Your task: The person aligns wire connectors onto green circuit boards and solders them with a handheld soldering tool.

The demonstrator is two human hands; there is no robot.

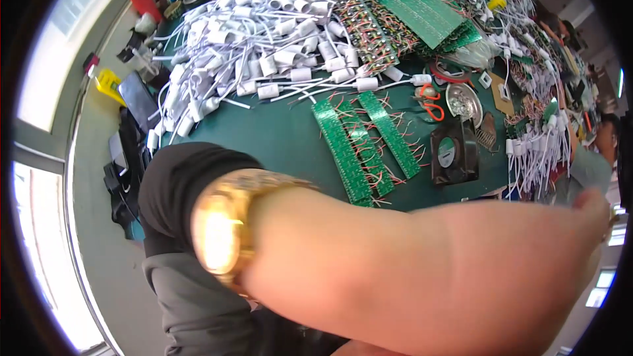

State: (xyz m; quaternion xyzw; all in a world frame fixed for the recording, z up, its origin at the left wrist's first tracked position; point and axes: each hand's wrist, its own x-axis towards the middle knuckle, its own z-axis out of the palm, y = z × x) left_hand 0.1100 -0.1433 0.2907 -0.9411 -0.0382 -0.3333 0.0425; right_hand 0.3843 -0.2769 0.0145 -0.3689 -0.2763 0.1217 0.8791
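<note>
My left hand (pixel 435 264) reaches across the lower part of the view, very near the camera and blurred. A gold watch (pixel 224 231) sits at its wrist, below a black sleeve (pixel 188 178). Its fingers run toward the right edge, too smeared to show what they do. My right hand cannot be made out; a sliver of skin at the lower edge is unclear. Beyond the forearm, green circuit board strips (pixel 391 135) with thin red and white wires lie on the dark green table (pixel 270 135). A small black fan (pixel 455 151) stands to their right.
A big heap of white cylindrical parts with cables (pixel 264 33) covers the far left. Stacked green boards (pixel 422 13) lie behind. Orange-handled scissors (pixel 430 102) and a metal dish (pixel 463 102) are near the fan. A phone (pixel 137 95) stands at left. People sit at the right edge.
</note>
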